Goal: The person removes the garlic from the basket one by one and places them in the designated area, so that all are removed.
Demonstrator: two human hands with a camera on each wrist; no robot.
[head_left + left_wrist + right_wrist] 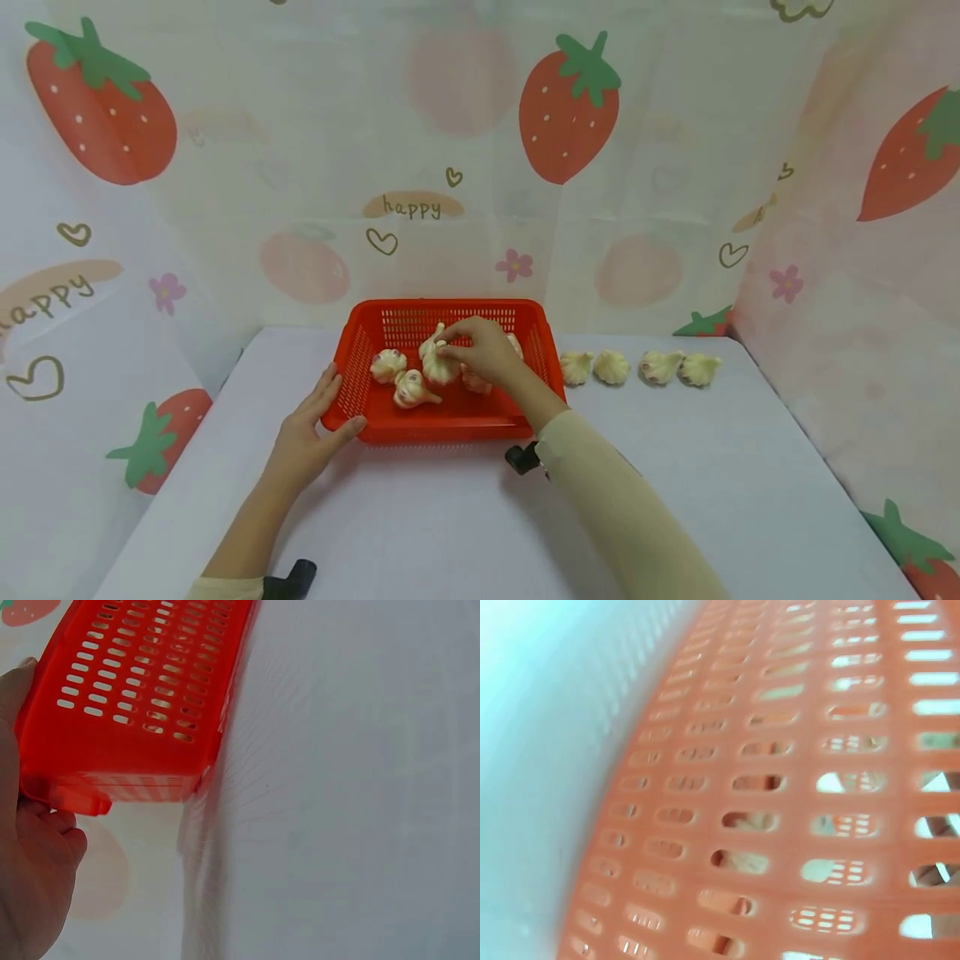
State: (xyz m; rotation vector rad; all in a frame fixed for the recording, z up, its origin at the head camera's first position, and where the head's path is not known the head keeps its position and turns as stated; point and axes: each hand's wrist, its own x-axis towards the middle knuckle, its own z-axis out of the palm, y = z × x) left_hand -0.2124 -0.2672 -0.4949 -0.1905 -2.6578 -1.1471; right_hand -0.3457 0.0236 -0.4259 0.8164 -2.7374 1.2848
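A red plastic basket [450,434] with slotted walls stands on the white table, holding several garlic bulbs. My left hand [303,442] grips its near left corner, thumb on the front rim and fingers along the left side. The left wrist view has the same hand [37,877] around the corner of the basket [120,750]. Reaching over the basket, my right hand [487,350] pinches a garlic bulb [441,368] between thumb and fingers. Near it lie other garlic bulbs [411,390]. In the right wrist view the basket wall [780,802] hides the right hand.
Right of the basket, several garlic bulbs [612,367] lie in a row on the white table [712,467]. Behind and at both sides hangs a curtain [465,108] printed with strawberries.
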